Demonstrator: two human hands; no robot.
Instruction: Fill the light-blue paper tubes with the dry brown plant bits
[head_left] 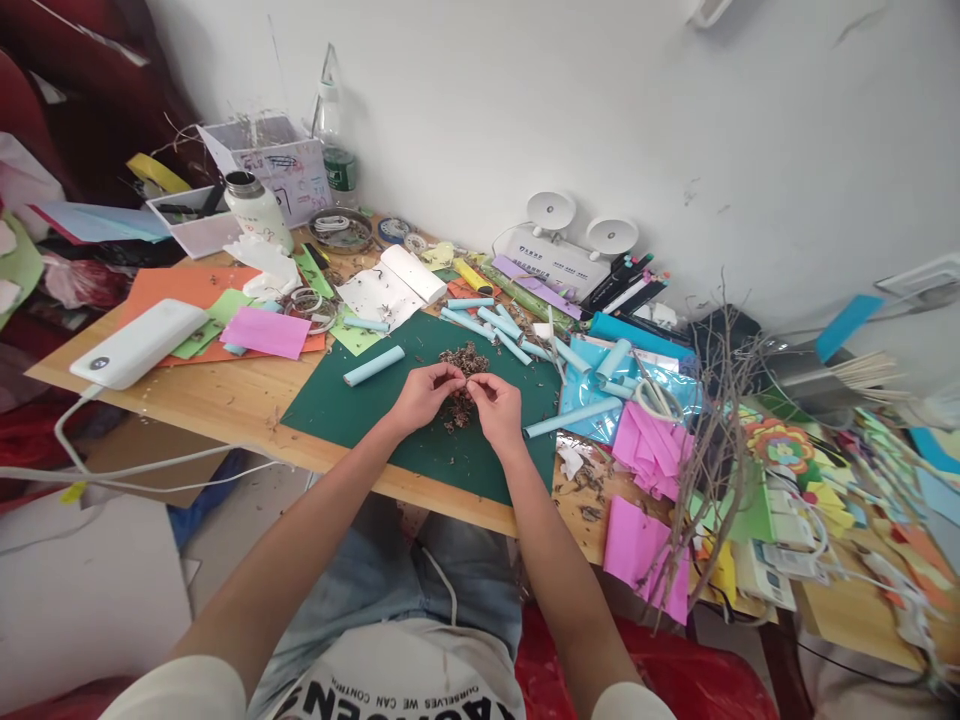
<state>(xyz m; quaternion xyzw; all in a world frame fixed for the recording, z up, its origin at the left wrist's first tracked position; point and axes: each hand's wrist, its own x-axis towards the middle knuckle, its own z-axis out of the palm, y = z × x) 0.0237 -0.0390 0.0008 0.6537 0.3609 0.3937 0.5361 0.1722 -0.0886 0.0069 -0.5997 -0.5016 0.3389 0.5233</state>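
My left hand (425, 393) and my right hand (496, 404) meet over a dark green cutting mat (352, 405). Both have fingers pinched together at a small brown bit between them, too small to name. Just beyond and below the fingertips lies a heap of dry brown plant scraps (463, 361) on the mat. A light blue paper roll (373, 365) lies on the mat left of my left hand. Another long blue roll (574, 416) lies right of my right hand.
A white power bank (139, 342) with a cable sits at the left edge. Pink paper (266, 331) and orange sheets lie behind it. Several blue rolls (495, 325), scissors (655, 397), bare twigs (712, 440) and pink sheets (645, 545) crowd the right side.
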